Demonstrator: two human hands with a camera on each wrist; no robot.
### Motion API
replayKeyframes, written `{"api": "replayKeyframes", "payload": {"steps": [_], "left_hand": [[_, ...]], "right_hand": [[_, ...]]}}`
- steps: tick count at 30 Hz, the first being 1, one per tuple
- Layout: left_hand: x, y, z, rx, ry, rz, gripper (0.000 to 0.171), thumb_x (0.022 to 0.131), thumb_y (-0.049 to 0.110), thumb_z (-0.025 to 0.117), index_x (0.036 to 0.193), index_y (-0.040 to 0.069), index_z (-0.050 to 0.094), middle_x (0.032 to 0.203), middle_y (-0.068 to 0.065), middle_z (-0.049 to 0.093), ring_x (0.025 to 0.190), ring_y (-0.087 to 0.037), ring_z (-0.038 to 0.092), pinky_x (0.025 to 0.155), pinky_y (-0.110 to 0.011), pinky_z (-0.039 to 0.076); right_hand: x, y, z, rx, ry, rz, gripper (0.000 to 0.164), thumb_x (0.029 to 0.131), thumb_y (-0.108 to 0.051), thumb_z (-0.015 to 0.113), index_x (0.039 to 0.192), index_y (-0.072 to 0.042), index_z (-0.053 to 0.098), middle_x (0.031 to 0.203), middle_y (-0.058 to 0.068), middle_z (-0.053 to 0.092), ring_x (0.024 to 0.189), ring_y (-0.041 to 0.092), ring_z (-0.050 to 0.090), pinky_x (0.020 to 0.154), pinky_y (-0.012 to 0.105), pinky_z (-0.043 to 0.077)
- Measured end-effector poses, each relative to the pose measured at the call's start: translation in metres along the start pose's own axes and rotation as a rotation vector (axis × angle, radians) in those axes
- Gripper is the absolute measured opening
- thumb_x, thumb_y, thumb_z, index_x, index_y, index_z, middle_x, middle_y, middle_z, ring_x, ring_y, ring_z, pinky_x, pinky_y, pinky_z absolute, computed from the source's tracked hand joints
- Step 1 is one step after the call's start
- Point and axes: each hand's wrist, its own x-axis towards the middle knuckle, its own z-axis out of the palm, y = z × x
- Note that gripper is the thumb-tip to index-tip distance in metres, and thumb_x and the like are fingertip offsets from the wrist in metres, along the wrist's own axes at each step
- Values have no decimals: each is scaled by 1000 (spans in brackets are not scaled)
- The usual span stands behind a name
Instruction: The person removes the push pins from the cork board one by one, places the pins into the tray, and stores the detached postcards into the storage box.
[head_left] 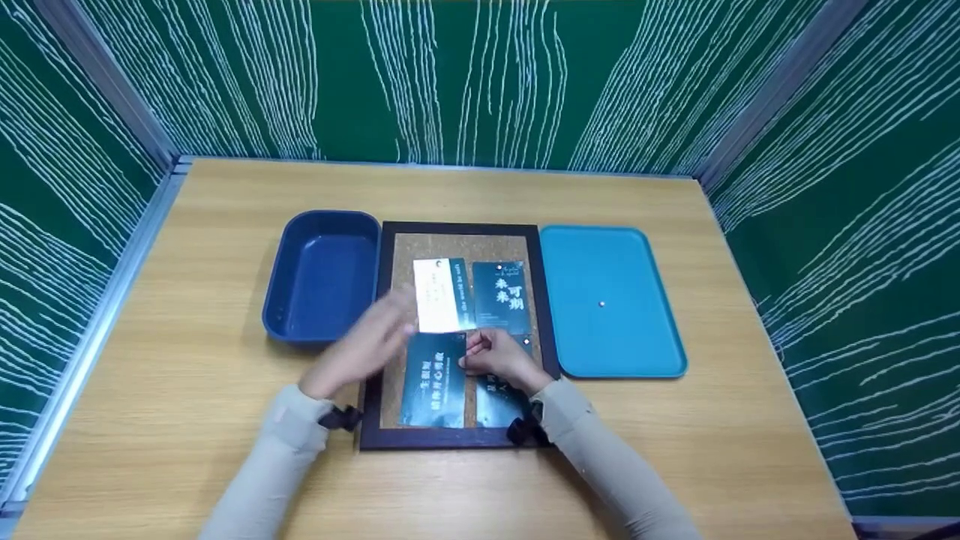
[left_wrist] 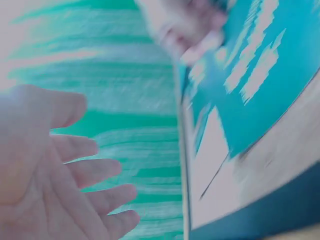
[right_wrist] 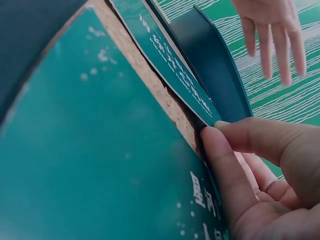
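A dark-framed cork board [head_left: 461,244] lies on the table with green and white printed cards on it. My right hand [head_left: 499,355] pinches the upper right corner of the lower left green card [head_left: 431,386] between thumb and index finger; the right wrist view shows this corner of the card [right_wrist: 172,67] up close. Beneath that hand lies the lower right card [head_left: 496,409], partly covered. My left hand [head_left: 367,341] is raised over the board's left edge, fingers spread and holding nothing. Above are a white-and-green card [head_left: 439,296] and a green card [head_left: 491,307] with a small pin near its top.
A deep dark blue bin [head_left: 322,281] stands against the board's left side. On the right is a shallow light blue tray [head_left: 611,341] with one small white pin [head_left: 601,304] in it. Green, white-streaked walls [head_left: 510,82] enclose the wooden table [head_left: 750,420].
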Motion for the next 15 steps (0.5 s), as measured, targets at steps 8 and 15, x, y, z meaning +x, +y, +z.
{"api": "replayKeyframes", "payload": {"steps": [8,15], "left_hand": [[-4,-24,-48,-165,203,-24,56,103,25,42,154,13,21,160,-6,20,148,-26,20,122,-43,16],[-10,-52,-77,-340,369,-76,52,103,21,44,152,11,29,158,-8,29,146,-25,25,121,-42,20]], "right_hand": [[4,9,1,18,32,-1,21,77,1,74,90,-2,57,76,1,59,68,10,61,63,22,57],[5,9,1,43,26,5,21,78,2,72,90,-1,56,78,3,57,68,12,62,69,26,60]]}}
